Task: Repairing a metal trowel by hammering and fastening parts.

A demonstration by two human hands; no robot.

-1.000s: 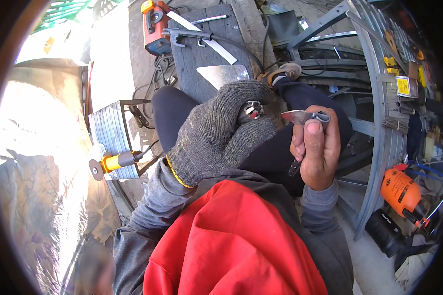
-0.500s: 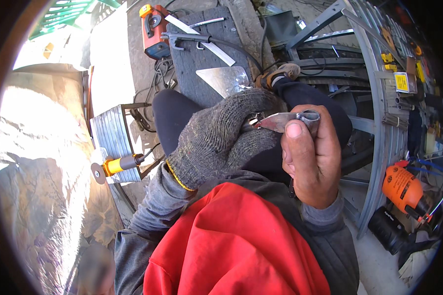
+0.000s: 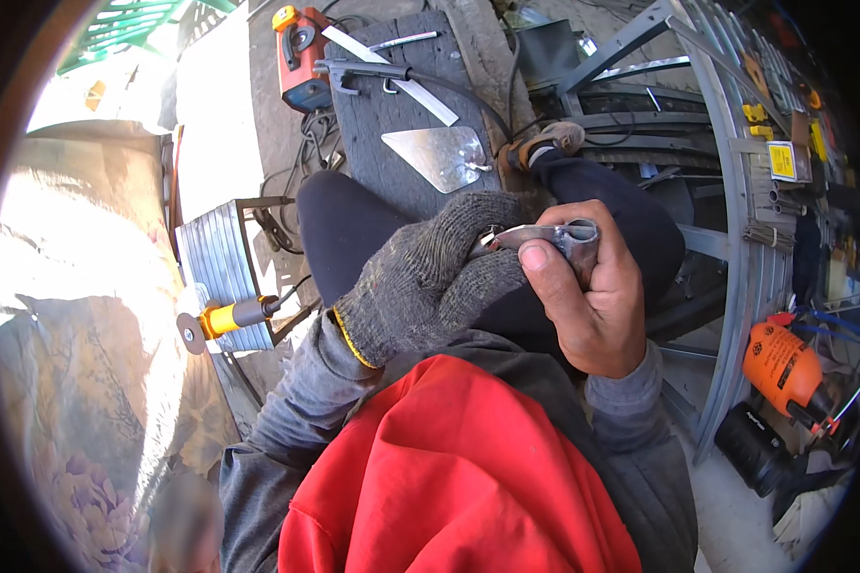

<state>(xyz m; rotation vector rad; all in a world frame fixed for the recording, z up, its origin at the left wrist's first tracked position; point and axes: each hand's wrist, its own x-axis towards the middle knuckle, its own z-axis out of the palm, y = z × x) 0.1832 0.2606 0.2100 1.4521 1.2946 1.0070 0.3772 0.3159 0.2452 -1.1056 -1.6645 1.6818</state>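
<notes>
My left hand (image 3: 430,282), in a grey knitted glove, is closed around a small shiny metal piece that is mostly hidden by its fingers. My bare right hand (image 3: 597,296) grips a flat metal piece with a rolled tube end (image 3: 579,239), thumb pressed along its side. The narrow tip of that piece reaches the left glove and meets the shiny piece there; whether they are joined I cannot tell. Beyond the glove, a pointed trowel blade (image 3: 436,156) without a handle lies on a dark wooden board (image 3: 377,134).
An electrode holder (image 3: 368,72) and a white strip (image 3: 430,100) lie on the board, near a red welding machine (image 3: 301,62). At left, a yellow angle grinder (image 3: 225,322) rests on a steel frame (image 3: 225,248). Metal racking (image 3: 731,239) and an orange bottle (image 3: 784,363) stand at right.
My right hand has moved left and slightly down, bringing the metal piece further against the glove. The left glove has lowered a little, uncovering more of the trowel blade.
</notes>
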